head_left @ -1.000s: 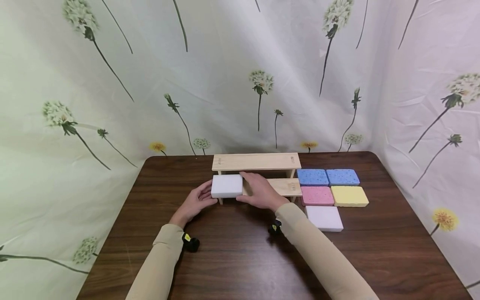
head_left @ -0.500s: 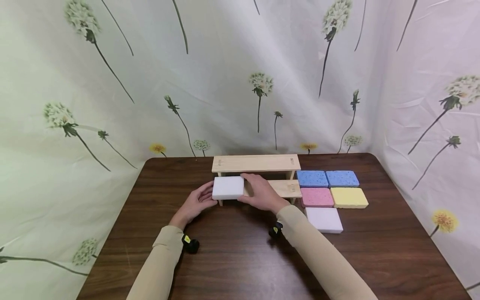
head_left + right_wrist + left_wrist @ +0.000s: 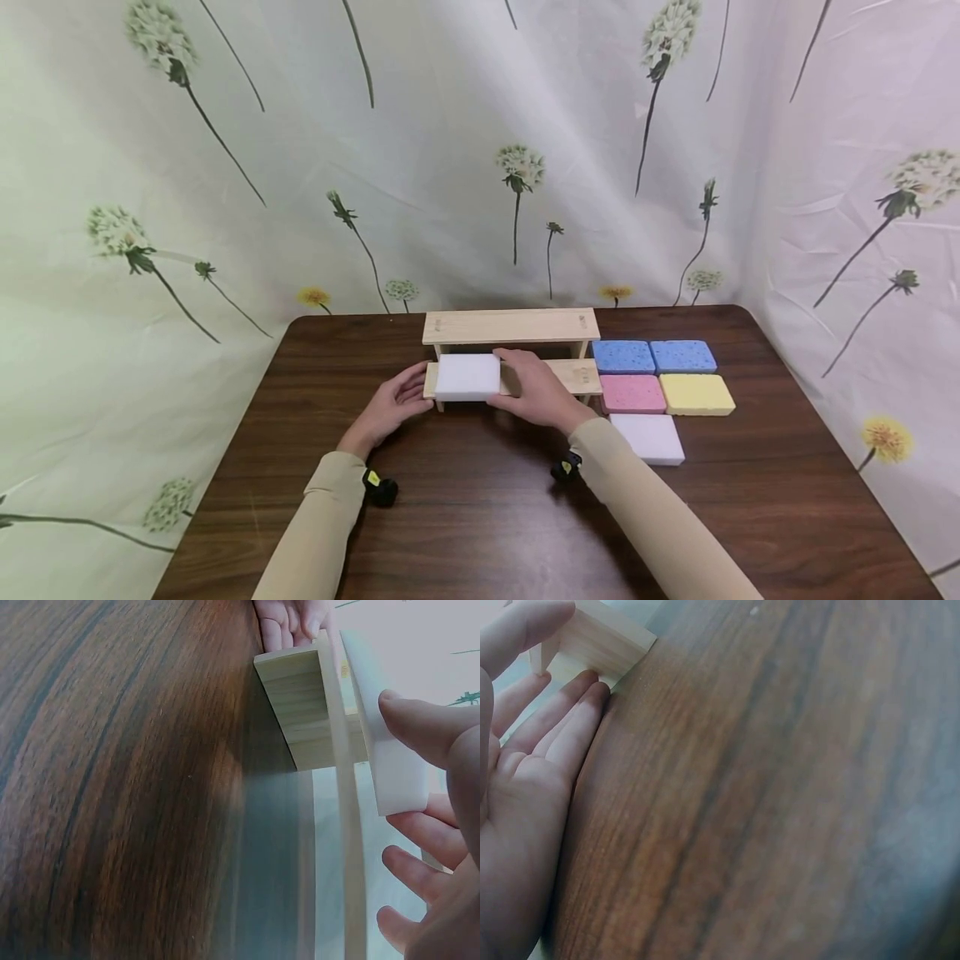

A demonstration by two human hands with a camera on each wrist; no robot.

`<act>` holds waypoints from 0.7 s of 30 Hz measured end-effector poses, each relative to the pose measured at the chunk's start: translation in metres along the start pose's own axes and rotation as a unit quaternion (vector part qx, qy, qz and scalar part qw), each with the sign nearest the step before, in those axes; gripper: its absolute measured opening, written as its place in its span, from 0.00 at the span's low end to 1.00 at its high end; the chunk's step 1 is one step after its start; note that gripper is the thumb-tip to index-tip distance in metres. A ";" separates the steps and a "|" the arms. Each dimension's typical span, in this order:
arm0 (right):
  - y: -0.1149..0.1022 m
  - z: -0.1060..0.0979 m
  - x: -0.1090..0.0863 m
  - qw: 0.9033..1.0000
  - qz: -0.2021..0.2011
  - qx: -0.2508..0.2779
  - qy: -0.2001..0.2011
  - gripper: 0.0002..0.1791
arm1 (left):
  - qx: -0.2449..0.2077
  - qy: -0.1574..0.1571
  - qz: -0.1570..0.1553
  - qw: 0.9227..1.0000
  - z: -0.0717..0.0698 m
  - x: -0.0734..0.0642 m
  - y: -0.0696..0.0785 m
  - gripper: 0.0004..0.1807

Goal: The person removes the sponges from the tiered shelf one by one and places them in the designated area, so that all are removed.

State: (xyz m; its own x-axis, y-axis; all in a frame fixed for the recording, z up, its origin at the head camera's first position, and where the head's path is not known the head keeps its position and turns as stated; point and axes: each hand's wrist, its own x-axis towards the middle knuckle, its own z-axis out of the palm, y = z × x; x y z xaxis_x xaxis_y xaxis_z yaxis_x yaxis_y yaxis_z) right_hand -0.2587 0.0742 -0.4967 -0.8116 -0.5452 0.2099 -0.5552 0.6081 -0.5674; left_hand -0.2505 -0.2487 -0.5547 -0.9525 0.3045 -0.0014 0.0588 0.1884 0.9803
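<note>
My right hand (image 3: 542, 390) pinches a white sponge block (image 3: 467, 377) by its right end. The block lies flat over the left half of the lower step of a pale wooden two-tier stand (image 3: 512, 327). In the right wrist view, the thumb presses the front of the white block (image 3: 390, 761) and a fingertip touches its near end; the other fingers spread free. Whether the block fully touches the board I cannot tell. At the stand's left end is my left hand (image 3: 390, 406). Its fingers (image 3: 577, 735) reach toward the wooden leg (image 3: 604, 645), loosely extended.
Right of the stand lie two blue sponges (image 3: 624, 357), a pink sponge (image 3: 633, 393), a yellow sponge (image 3: 697, 394) and another white sponge block (image 3: 647, 439). All rest on the dark wooden table (image 3: 480, 517). Behind it hangs a floral curtain (image 3: 450, 167).
The white sponge block and my right hand have shifted to the right along the lower step, baring the step's left end. My left hand has stayed in place.
</note>
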 end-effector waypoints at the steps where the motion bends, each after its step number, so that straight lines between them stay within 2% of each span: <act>1: 0.000 -0.001 -0.002 1.000 0.001 0.000 0.000 0.45 | 0.001 0.000 0.001 1.000 0.000 0.000 0.000 0.43; 10: -0.002 -0.013 -0.014 1.000 -0.015 -0.001 0.015 0.46 | -0.008 -0.002 0.003 1.000 0.001 0.000 0.001 0.44; 21: 0.000 -0.027 -0.033 1.000 -0.003 0.003 0.016 0.46 | -0.005 -0.002 0.007 1.000 0.001 -0.001 0.001 0.43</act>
State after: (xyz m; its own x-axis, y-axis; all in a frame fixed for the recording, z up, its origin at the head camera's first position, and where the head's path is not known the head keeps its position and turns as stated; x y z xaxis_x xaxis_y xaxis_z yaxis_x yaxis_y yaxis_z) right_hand -0.2369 0.1074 -0.4824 -0.8138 -0.5296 0.2393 -0.5591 0.6010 -0.5711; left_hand -0.2495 -0.2480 -0.5543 -0.9503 0.3110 0.0110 0.0684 0.1744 0.9823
